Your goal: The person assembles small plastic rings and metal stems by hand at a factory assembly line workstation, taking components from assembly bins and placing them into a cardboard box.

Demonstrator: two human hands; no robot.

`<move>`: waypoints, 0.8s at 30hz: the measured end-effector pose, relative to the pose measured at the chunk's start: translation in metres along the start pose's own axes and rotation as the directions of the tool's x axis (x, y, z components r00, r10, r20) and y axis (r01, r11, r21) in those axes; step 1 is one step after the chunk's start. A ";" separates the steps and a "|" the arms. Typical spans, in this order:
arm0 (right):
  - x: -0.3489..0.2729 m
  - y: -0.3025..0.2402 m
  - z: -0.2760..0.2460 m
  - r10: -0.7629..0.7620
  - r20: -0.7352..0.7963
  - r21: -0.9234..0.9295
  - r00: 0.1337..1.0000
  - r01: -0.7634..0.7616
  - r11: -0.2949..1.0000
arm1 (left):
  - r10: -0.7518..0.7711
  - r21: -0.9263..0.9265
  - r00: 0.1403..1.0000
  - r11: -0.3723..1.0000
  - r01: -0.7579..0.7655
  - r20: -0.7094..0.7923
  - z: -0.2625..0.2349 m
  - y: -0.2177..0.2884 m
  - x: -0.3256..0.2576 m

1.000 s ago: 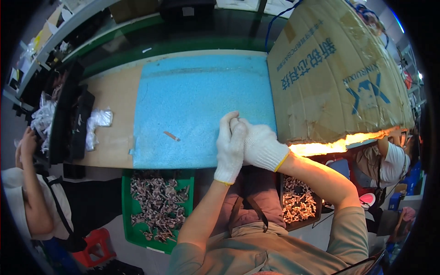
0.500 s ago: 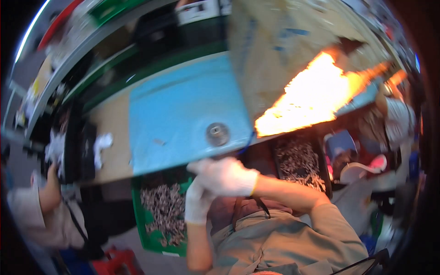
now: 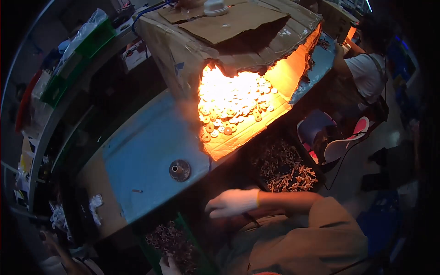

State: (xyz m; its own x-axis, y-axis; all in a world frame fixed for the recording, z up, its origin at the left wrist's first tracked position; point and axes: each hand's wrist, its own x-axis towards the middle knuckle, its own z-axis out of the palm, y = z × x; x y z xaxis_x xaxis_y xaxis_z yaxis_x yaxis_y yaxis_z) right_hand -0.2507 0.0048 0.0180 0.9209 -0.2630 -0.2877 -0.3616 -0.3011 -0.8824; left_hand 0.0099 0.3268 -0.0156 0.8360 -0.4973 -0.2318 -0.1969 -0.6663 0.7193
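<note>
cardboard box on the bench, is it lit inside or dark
Lit: the cardboard box glows bright orange through its torn side opening, over many small round parts.

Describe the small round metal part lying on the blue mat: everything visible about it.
The round metal part is a small, dull grey disc with a raised hub at its centre, seemingly lying flat. It rests alone on the blue mat, near the mat's front edge, left of the brightly lit opening of the cardboard box. No hand touches it; the white-gloved right hand is below the edge, apart from it. Finer detail is too blurred to tell.
</note>
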 end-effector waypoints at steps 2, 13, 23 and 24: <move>-0.029 0.022 -0.049 -0.046 -0.136 -0.031 0.990 0.042 0.999 | 0.046 0.538 0.997 0.843 -0.004 -0.064 -0.004 0.014 0.005; -0.010 0.133 -0.299 -0.088 -0.914 -0.354 0.395 -0.675 0.647 | 0.556 -0.233 0.830 0.801 -0.551 -0.053 0.175 0.196 0.147; -0.009 0.129 -0.285 -0.302 -0.854 -0.502 0.425 -0.826 0.257 | 0.556 -0.117 0.809 0.805 -0.581 -0.190 0.198 0.198 0.173; -0.014 0.131 -0.281 -0.346 -0.823 -0.539 0.452 -0.813 0.221 | 0.583 -0.089 0.795 0.794 -0.601 -0.165 0.200 0.202 0.169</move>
State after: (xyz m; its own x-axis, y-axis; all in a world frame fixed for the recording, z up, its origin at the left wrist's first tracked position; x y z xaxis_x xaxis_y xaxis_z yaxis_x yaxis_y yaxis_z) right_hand -0.3518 -0.2882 0.0109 0.4213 -0.7687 0.4813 -0.9067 -0.3467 0.2400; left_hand 0.0094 -0.0033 -0.0402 0.6345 -0.6926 0.3431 -0.6134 -0.1812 0.7687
